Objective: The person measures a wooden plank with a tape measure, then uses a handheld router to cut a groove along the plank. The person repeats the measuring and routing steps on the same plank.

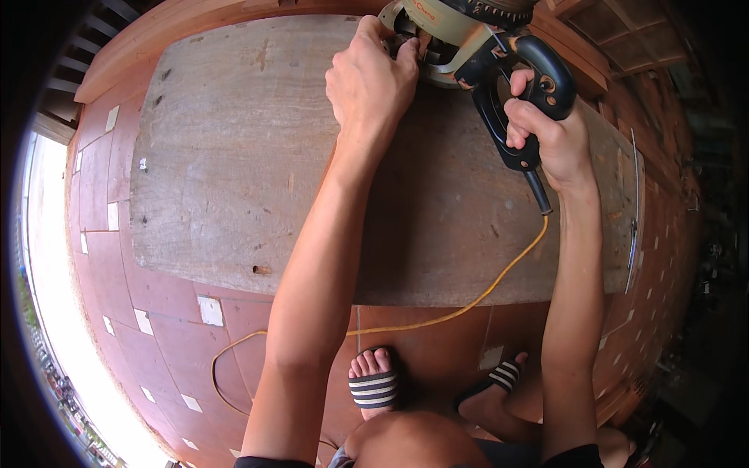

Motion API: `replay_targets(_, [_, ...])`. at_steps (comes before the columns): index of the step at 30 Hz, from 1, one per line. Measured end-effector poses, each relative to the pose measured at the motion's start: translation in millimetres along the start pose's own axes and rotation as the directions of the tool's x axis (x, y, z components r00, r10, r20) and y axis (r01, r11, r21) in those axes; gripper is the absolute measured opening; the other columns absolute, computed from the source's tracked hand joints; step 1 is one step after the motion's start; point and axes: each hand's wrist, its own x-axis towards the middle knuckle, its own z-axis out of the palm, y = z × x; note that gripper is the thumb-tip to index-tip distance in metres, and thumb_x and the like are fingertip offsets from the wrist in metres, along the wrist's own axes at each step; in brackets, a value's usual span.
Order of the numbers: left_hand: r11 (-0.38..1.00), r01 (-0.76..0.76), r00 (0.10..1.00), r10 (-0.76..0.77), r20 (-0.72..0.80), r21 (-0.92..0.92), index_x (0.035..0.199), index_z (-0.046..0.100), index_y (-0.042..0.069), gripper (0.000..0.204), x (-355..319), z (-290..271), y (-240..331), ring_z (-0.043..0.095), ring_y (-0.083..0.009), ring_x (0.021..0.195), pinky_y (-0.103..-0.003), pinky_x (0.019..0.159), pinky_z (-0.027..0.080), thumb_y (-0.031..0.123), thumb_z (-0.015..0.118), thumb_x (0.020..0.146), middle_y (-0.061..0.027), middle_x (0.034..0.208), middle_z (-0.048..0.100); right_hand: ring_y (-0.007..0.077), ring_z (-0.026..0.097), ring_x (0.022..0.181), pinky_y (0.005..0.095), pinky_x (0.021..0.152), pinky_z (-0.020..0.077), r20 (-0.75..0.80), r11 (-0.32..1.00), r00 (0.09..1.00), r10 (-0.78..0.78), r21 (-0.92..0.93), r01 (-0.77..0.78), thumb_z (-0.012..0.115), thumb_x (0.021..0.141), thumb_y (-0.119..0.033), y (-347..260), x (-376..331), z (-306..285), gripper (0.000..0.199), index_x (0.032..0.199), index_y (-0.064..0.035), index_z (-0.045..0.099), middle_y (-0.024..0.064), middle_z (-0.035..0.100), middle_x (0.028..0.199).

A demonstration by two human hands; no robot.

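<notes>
Right hand [546,132], upper right of frame: fingers curled tight around the black loop handle of a circular saw [476,39]; index finger sits inside the loop, near the trigger area. Grip is closed on the handle.

Left hand [373,74], top centre: knuckles up, fingers bent and pressed down on the front of the saw, at its grey-green housing and metal guard. Fingertips are hidden under the hand, so what exactly they catch cannot be told.

The saw sits at the top edge of the frame, partly cut off, resting at the far side of a wide weathered wooden board [234,156]. Both forearms reach up from the lower edge to it.

A black cable sleeve leaves the bottom of the handle and joins a yellow power cord [499,277]. The cord runs down across the board, drops off its near edge and loops over the floor toward the lower left.

The board lies across a reddish-brown tiled floor [156,312] with small white inset squares.

At bottom centre: two feet in black-and-white striped sandals [374,388], standing just below the near edge of the board.

A thin metal strip [633,218] lies along the right end of the board.
</notes>
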Motion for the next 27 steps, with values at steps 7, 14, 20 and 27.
replay_targets(7, [1.0,-0.02,1.0,0.02,0.002,-0.008,0.109,0.067,0.007,0.034,2.9,1.2,-3.9,0.074,-0.0426,0.093,-0.05,0.085,0.056,0.035,0.077,0.09,-0.0186,0.092,0.076,0.0072,0.054,0.058,0.0266,0.061,0.0495,0.04,0.999,0.999,0.007,-0.047,-0.005,0.064,0.094,-0.002,-0.5,1.0,-2.0,0.013,0.106,-0.0042,0.059,-0.0012,0.056,0.074])
replay_targets(14, [1.0,-0.016,0.999,0.016,0.028,-0.008,0.12,0.064,0.007,0.05,6.6,4.8,-11.7,0.073,-0.0412,0.1,-0.048,0.092,0.054,0.045,0.076,0.089,-0.0214,0.101,0.077,0.0075,0.055,0.059,0.027,0.061,0.0502,0.046,0.999,0.999,-0.001,-0.051,0.003,0.063,0.094,-0.001,0.7,1.0,-2.4,0.015,0.108,-0.0031,0.059,-0.0014,0.055,0.074])
replay_targets(20, [1.0,-0.006,0.999,0.007,0.037,-0.005,0.131,0.057,0.004,0.064,8.7,3.3,-11.6,0.073,-0.0413,0.102,-0.048,0.095,0.052,0.047,0.077,0.088,-0.0225,0.101,0.077,0.0076,0.056,0.059,0.0271,0.062,0.0503,0.04,0.999,0.999,0.007,-0.048,-0.006,0.063,0.095,-0.002,-1.7,0.2,0.8,0.016,0.11,-0.0033,0.059,-0.0018,0.054,0.072])
replay_targets(27, [1.0,-0.013,0.999,0.014,0.029,-0.02,0.134,0.054,0.002,0.073,8.4,4.5,-11.0,0.072,-0.0436,0.103,-0.049,0.097,0.051,0.051,0.078,0.086,-0.0248,0.101,0.076,0.0077,0.056,0.06,0.027,0.06,0.0495,0.051,1.0,0.999,0.008,-0.019,-0.007,0.066,0.093,-0.002,1.4,-0.2,-2.7,0.016,0.108,-0.0039,0.061,-0.0004,0.058,0.076])
